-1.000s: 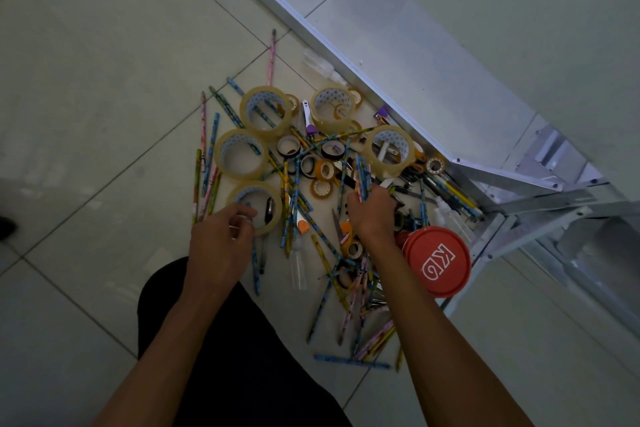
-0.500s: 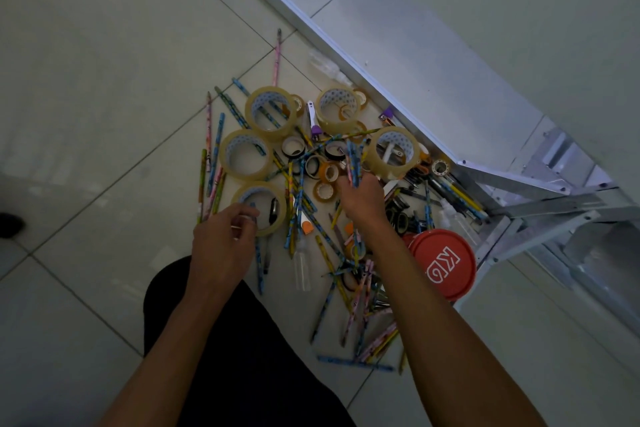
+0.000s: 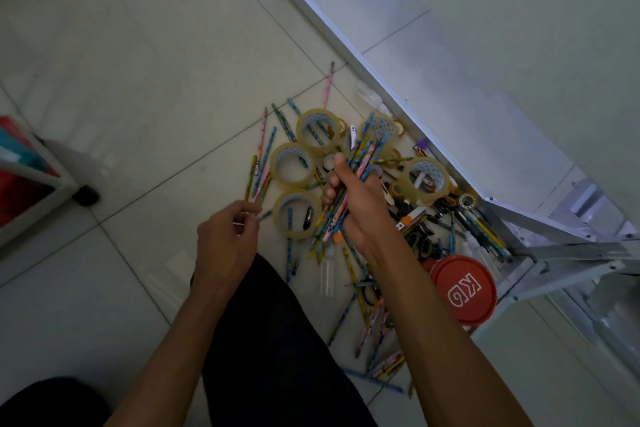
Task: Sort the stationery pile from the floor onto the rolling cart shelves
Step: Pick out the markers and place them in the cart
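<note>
Glossy floor tiles [image 3: 138, 80] underlie right hand [image 3: 360, 198] gripping slim patterned pencils [image 3: 363, 156].

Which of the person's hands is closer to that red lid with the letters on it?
Right. The right hand holds pencils up-left of the red lid; the left hand is farther left.

Both forearms bare to the frame edge, no sleeves, watch or rings seen. Left hand [image 3: 225, 246] and right hand [image 3: 358, 204] ungloved. Legs in plain black trousers [image 3: 277, 340], no markings.
</note>
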